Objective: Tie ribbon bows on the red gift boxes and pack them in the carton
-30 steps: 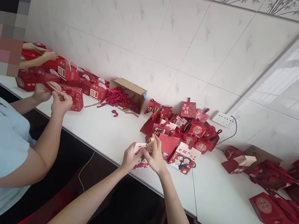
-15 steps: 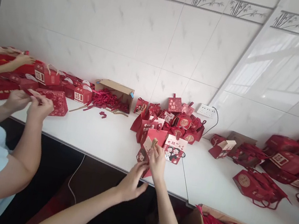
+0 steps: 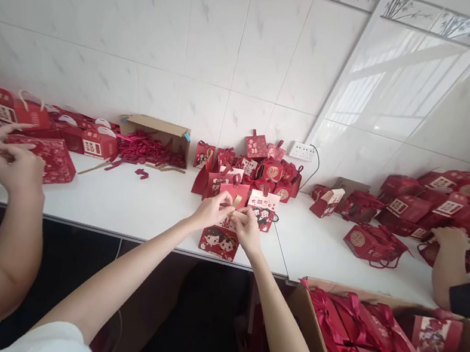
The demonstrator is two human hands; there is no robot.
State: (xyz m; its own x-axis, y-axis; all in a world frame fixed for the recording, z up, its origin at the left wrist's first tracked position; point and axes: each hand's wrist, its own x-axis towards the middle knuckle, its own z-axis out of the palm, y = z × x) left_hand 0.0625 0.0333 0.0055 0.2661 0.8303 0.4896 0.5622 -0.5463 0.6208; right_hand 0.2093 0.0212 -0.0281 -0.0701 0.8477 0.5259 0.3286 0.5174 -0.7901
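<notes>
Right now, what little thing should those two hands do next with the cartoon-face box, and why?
Maybe give the gold ribbon a gentle tug to snug it. It pokes up at the top of the cartoon-face box, and the left hand and right hand meet right there. Gentle seems wise, because the box is close to the front edge of the table.

Left grip (image 3: 211,210) and right grip (image 3: 248,229) on gold ribbon (image 3: 237,202) atop red box (image 3: 218,242)
</notes>
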